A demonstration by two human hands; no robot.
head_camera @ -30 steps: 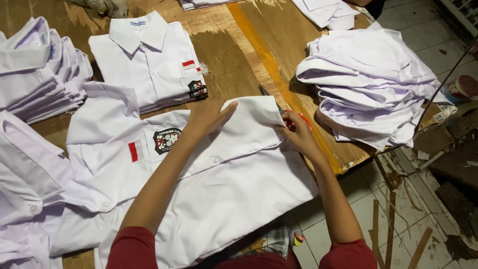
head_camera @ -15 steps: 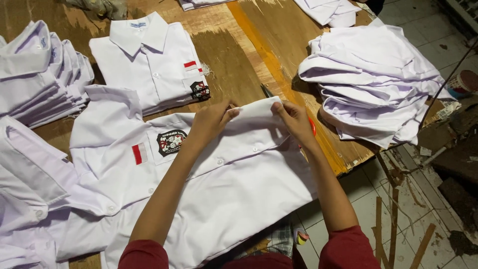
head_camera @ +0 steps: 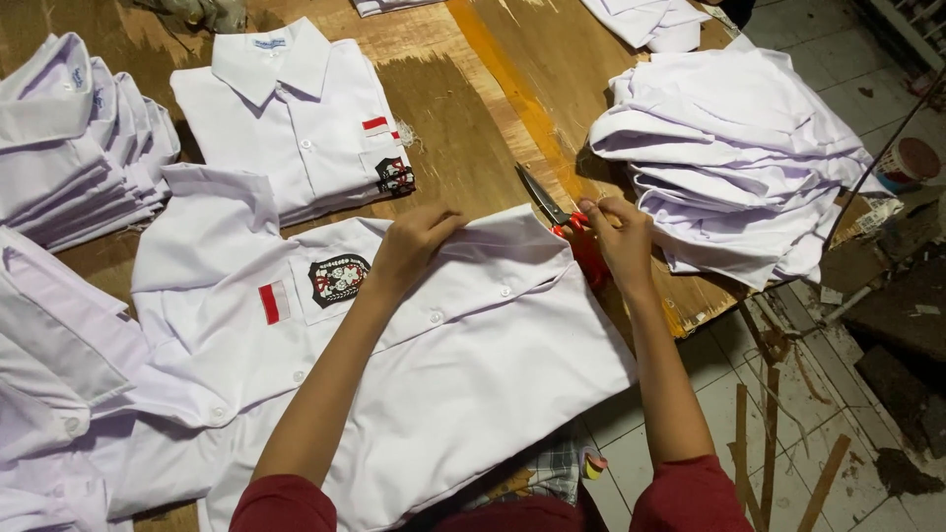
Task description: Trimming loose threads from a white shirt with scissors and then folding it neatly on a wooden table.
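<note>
A white short-sleeved shirt (head_camera: 463,345) with a dark crest badge and a small red and white patch lies spread across the wooden table (head_camera: 463,148) in front of me. My left hand (head_camera: 419,246) presses on its folded upper edge, fingers curled on the cloth. My right hand (head_camera: 619,236) sits at the shirt's right corner and pinches something small and pale, seemingly a loose thread, right beside the red-handled scissors (head_camera: 562,222), which lie on the table with blades pointing up and left.
A folded white shirt (head_camera: 296,118) lies beyond the spread one. Stacks of folded white shirts sit at the left (head_camera: 79,148) and right (head_camera: 739,148), more at the far edge. The table's right edge drops to a tiled floor with wood scraps and a small tub (head_camera: 912,163).
The shirt's side flap, raised a second ago, has been folded flat. My right hand moved right, off the shirt, to beside the scissors. My left hand stayed on the fold.
</note>
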